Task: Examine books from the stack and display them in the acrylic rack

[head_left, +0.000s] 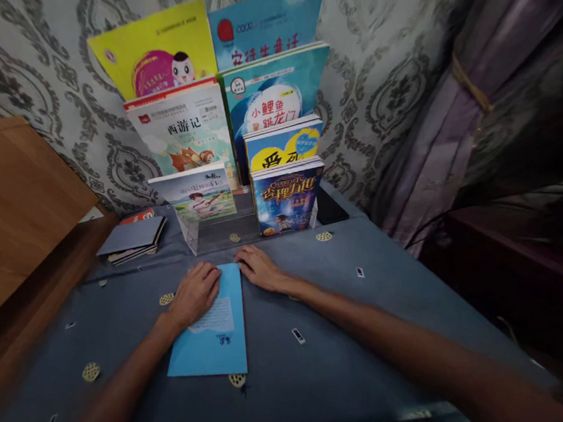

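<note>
A thin light-blue book [214,335] lies flat on the blue-grey tablecloth [328,367], back cover up. My left hand [195,294] rests on the book's upper left part, fingers curled over its top edge. My right hand [260,267] lies at the book's top right corner, fingers stretched flat on the cloth and touching the edge. Just beyond both hands stands a clear tiered book stand [223,234] filled with several upright children's books.
A small stack of thin books [133,238] lies at the back left of the table. A wooden cabinet [3,200] rises on the left. A dark phone-like slab [330,207] lies right of the stand. Purple curtains [475,96] hang on the right.
</note>
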Motion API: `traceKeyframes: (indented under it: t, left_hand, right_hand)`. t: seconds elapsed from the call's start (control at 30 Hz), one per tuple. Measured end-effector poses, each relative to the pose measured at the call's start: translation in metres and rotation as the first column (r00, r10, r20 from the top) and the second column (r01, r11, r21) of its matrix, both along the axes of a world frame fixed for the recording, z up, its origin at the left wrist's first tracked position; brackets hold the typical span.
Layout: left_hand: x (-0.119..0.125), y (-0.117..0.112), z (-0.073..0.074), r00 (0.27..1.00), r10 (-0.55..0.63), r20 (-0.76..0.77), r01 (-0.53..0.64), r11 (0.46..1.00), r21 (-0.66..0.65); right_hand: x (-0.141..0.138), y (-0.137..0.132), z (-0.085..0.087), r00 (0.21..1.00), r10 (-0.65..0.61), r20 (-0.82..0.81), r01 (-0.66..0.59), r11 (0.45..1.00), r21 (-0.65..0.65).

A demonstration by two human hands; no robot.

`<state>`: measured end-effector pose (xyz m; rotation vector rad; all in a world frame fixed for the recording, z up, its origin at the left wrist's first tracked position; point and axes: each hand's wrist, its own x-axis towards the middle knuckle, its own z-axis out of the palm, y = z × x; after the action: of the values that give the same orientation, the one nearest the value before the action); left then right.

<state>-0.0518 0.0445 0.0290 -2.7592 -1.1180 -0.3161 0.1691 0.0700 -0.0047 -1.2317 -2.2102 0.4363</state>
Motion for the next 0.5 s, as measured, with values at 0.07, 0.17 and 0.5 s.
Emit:
traceKeyframes:
  t: [0.07,0.17,0.5]
  left_hand:
    - [0.01,-0.009,0.008,0.99,0.12,-0.078,-0.121,0.993,-0.003]
    - [0.033,-0.03,0.021,0.948,0.278,-0.154,-0.285,0.958,-0.028]
    - [0.089,-0.053,0.046,0.837,0.415,-0.357,-0.477,0.873,-0.102]
  right_hand:
    - [0.006,-0.003,-0.006,0.997,0.022,-0.068,-0.021,1.0,0.01]
    - [0.013,-0.005,-0.015,0.981,0.039,-0.188,-0.037,0.999,0.016]
    - [0.019,-0.008,-0.017,0.915,-0.09,-0.393,0.059,0.994,-0.09]
